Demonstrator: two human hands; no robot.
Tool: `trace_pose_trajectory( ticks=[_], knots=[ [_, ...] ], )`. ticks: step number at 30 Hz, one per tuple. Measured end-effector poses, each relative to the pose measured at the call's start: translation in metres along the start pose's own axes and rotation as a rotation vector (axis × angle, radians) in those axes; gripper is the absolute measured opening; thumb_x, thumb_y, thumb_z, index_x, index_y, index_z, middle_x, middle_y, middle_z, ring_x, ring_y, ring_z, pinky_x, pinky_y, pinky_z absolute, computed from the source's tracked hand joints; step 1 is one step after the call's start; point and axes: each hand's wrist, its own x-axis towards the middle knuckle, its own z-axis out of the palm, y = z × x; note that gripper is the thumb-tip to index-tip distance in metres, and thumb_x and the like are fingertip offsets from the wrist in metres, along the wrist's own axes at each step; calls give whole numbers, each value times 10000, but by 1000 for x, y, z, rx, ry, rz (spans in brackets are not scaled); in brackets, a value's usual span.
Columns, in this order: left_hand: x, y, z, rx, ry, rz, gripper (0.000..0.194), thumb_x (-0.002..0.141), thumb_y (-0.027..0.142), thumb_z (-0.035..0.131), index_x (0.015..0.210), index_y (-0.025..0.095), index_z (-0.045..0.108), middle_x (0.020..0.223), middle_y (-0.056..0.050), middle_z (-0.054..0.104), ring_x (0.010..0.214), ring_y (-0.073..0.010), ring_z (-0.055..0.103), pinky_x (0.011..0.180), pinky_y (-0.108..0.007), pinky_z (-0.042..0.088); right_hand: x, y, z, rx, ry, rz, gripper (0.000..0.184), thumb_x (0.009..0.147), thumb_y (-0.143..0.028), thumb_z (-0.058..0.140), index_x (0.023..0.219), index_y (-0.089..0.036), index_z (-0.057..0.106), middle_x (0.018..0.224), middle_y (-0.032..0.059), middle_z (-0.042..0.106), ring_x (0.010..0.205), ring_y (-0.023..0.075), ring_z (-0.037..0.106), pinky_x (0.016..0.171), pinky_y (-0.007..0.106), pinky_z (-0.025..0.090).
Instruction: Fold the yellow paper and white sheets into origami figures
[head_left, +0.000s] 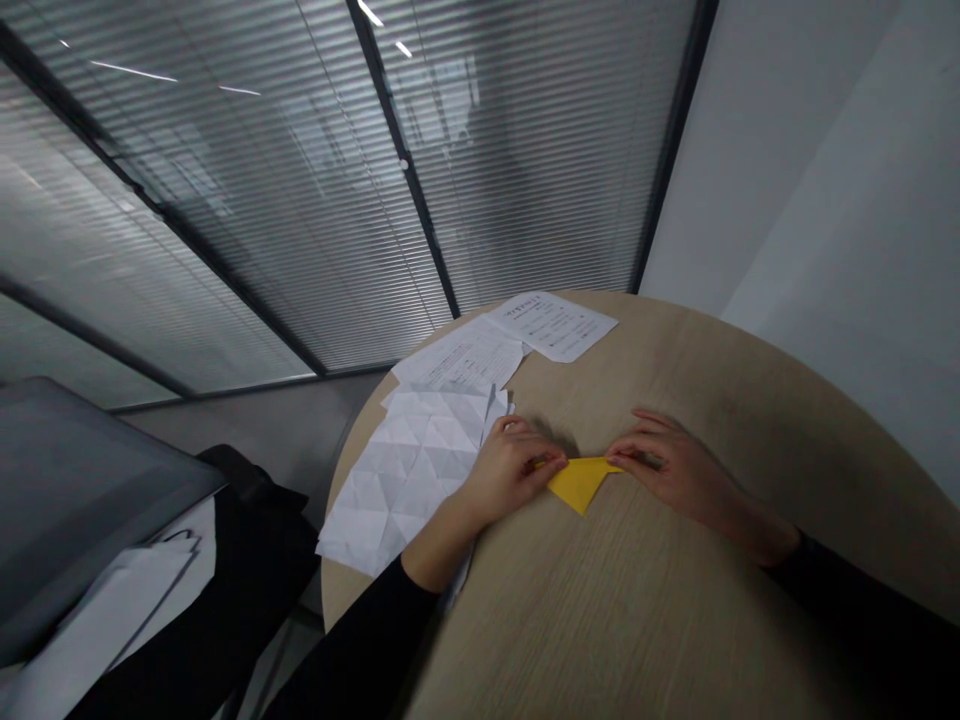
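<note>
A small yellow paper [579, 481], folded into a triangle pointing toward me, lies on the round wooden table [660, 600]. My left hand [510, 468] presses its fingertips together on the paper's left corner. My right hand [671, 462] lies with fingers stretched flat on the paper's right corner. Both sleeves are black.
A creased white sheet [409, 475] lies at the table's left edge under my left forearm. Two printed sheets [551, 322] lie beyond it. Glass walls with blinds stand behind the table. A dark chair [247, 560] and a grey surface with papers [82, 520] are at left.
</note>
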Motion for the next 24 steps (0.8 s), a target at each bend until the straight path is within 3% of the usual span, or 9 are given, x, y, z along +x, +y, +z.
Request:
trace_pose_trajectory(
  ticks=[15, 24],
  knots=[
    [-2, -9, -12, 26, 45, -13, 201, 1180, 344, 689, 1046, 270, 819, 1008, 4, 879, 999, -237, 779, 1204, -517, 432, -1, 15, 3, -55, 78, -4, 206, 1166, -354, 681, 1121, -338, 882, 1052, 2, 930, 926, 265, 861, 1251, 666, 592],
    [-2, -17, -17, 74, 84, -54, 214, 1184, 358, 674, 1099, 275, 851, 994, -8, 894, 995, -242, 793, 1169, -510, 446, -1, 23, 2, -71, 147, 39, 192, 1147, -402, 708, 1080, -325, 871, 1057, 11, 932, 928, 272, 876, 1296, 695, 548]
  ],
)
